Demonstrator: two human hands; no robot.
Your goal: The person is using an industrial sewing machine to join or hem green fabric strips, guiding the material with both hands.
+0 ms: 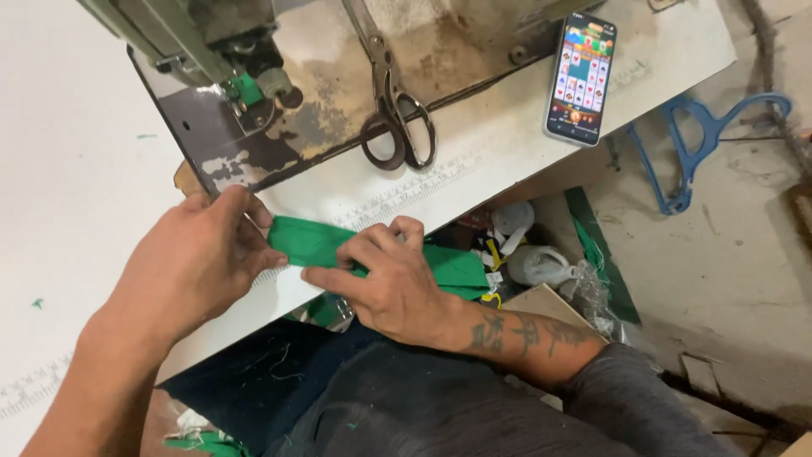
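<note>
A strip of green fabric (315,239) lies along the near edge of the white sewing table (76,169). My left hand (194,258) pinches its left end with thumb and fingers. My right hand (385,279) presses flat on the strip's middle, fingers spread, and the fabric's right part (457,269) hangs past the table edge. The sewing machine's presser foot and needle area (249,93) sit just beyond my left hand.
Large metal scissors (393,101) rest on the worn machine bed. A phone (581,76) with a lit screen lies at the table's right. Below the edge are a box of scraps and bags (541,267) and a blue hanger (702,140) on the floor.
</note>
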